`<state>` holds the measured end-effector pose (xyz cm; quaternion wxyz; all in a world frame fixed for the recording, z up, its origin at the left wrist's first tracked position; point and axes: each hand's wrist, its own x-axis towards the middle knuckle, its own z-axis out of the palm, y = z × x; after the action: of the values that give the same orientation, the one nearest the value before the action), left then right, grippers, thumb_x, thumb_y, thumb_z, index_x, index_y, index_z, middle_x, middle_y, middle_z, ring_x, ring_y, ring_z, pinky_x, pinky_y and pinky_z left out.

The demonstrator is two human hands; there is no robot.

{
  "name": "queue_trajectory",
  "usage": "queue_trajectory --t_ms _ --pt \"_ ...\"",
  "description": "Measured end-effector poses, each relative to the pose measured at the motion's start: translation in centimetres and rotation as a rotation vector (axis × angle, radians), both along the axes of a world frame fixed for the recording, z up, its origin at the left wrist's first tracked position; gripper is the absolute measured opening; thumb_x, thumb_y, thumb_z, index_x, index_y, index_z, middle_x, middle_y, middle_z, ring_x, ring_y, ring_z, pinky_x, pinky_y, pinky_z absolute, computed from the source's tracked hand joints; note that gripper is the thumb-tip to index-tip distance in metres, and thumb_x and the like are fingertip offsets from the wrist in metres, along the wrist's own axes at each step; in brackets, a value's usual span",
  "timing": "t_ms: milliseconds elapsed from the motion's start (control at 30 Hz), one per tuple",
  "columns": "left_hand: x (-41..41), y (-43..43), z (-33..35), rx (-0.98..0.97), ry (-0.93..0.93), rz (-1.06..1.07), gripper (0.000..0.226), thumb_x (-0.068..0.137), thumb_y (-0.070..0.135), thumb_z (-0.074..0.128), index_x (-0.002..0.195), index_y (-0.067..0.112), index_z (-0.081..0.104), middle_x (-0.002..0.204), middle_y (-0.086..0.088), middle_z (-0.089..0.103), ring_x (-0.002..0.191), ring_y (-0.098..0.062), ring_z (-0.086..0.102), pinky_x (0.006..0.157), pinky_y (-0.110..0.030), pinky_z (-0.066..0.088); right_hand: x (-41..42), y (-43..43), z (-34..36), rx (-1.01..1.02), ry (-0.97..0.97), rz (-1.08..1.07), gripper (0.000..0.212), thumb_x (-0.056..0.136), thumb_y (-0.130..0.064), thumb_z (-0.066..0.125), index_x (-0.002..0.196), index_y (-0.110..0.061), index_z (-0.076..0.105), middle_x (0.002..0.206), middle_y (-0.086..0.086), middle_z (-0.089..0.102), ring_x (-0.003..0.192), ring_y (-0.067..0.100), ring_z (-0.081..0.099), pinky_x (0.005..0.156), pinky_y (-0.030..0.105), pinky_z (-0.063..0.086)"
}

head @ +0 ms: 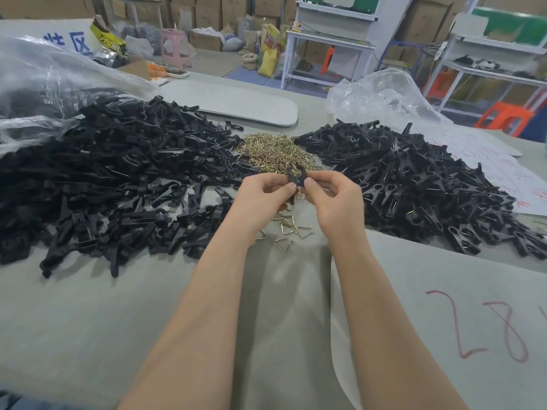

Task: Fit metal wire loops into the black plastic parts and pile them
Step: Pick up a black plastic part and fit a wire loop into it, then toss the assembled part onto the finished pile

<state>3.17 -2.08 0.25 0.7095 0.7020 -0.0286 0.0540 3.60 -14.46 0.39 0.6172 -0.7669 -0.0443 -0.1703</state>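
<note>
Gripping one black plastic part [294, 176], left hand [260, 198] and right hand [336, 198] fingers meet near one wire heap [275, 150].

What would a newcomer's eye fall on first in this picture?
A huge heap of black plastic parts lies on the left, a second heap on the right, with a glittering mound of wire loops between them. Nearer, the left hand and right hand pinch one black part.

A small factory or assembly workshop: stacked cartons [207, 7] fill the upper frame, metal benches [328, 45] stand upper right, and bulk heaps of black parts [118, 173] and wire loops [273, 149] cover the surface [88, 321].
</note>
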Motion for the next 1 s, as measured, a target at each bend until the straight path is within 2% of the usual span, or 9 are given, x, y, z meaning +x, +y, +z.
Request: queue_trajectory --t_ms 267,400,467,533,600,700,767,867,1000 --pt "-0.3 0.1 0.3 0.084 0.001 0.027 0.024 0.089 0.015 0.065 0.076 0.035 0.064 0.070 0.015 0.068 0.071 -0.002 0.062 0.068 -0.015 0.052 0.0 -0.1 0.0 -0.037 -0.014 0.009 0.008 0.087 -0.010 0.064 0.089 -0.018 0.065 0.086 0.000 0.069 0.086 0.017 0.067 0.088 0.039 0.054" --pt "-0.4 0.0 0.5 0.113 -0.002 0.057 0.018 0.089 0.014 0.064 0.081 0.030 0.064 0.076 0.004 0.066 0.073 -0.009 0.060 0.080 -0.029 0.053 -0.1 0.2 0.0 -0.056 -0.024 0.008 0.009 0.087 -0.010 0.064 0.089 -0.019 0.063 0.083 -0.004 0.067 0.082 0.014 0.066 0.086 0.039 0.054" --pt "-0.5 0.0 0.8 0.067 0.002 0.108 0.007 0.089 0.015 0.064 0.094 0.019 0.067 0.082 0.003 0.066 0.077 -0.011 0.061 0.083 -0.031 0.053 -0.3 0.6 0.0 -0.013 -0.005 0.022 0.012 0.087 -0.011 0.065 0.093 -0.021 0.059 0.087 0.002 0.067 0.085 0.022 0.066 0.085 0.042 0.053" --pt "-0.2 0.6 1.1 0.014 0.003 0.228 0.021 0.090 0.020 0.063 0.110 0.013 0.064 0.096 0.003 0.068 0.089 -0.011 0.064 0.086 -0.028 0.054 -0.4 0.9 0.0 -0.002 0.036 0.020 0.017 0.087 -0.017 0.065 0.090 -0.027 0.052 0.086 0.003 0.064 0.077 0.024 0.063 0.078 0.041 0.053" --pt "0.0 1.5 1.3 -0.090 -0.013 0.375 0.026 0.091 0.022 0.062 0.115 0.013 0.062 0.105 0.002 0.067 0.097 -0.011 0.064 0.083 -0.024 0.054 -0.5 1.4 0.0 -0.032 0.086 0.038 0.018 0.087 -0.020 0.066 0.084 -0.027 0.049 0.083 0.002 0.061 0.068 0.018 0.056 0.070 0.037 0.049" --pt "0.1 2.4 1.7 -0.315 -0.059 0.520 0.016 0.092 0.021 0.061 0.107 0.016 0.063 0.104 0.001 0.068 0.094 -0.008 0.064 0.072 -0.016 0.051 -0.9 2.7 -0.3 -0.008 0.171 0.133 0.016 0.085 -0.015 0.068 0.079 -0.019 0.053 0.075 0.002 0.062 0.062 0.013 0.058 0.071 0.037 0.053" --pt "0.1 2.4 1.7 -0.367 -0.086 0.585 0.008 0.093 0.019 0.060 0.100 0.018 0.062 0.100 0.000 0.068 0.090 -0.008 0.063 0.073 -0.017 0.049 -1.2 4.1 -0.7 0.061 0.206 0.274 0.009 0.085 -0.007 0.066 0.088 -0.014 0.061 0.079 -0.001 0.066 0.075 0.013 0.064 0.082 0.036 0.055" --pt "0.3 2.6 1.5 -0.351 -0.114 0.681 0.022 0.093 0.019 0.059 0.111 0.008 0.062 0.102 -0.002 0.068 0.089 -0.005 0.063 0.081 -0.018 0.050 -1.6 5.3 -1.1 0.046 0.192 0.514 0.042 0.088 0.005 0.055 0.127 -0.010 0.055 0.119 0.000 0.061 0.107 0.009 0.058 0.098 0.030 0.046" --pt "0.4 3.0 1.4 -0.273 -0.201 0.868 0.011 0.092 0.019 0.060 0.102 0.016 0.061 0.092 0.010 0.064 0.083 0.004 0.060 0.075 -0.008 0.046 -1.4 4.8 -1.6 -0.370 0.061 0.470 0.063 0.087 0.010 0.041 0.142 -0.021 0.038 0.147 -0.001 0.039 0.137 0.012 0.033 0.114 0.036 0.030"
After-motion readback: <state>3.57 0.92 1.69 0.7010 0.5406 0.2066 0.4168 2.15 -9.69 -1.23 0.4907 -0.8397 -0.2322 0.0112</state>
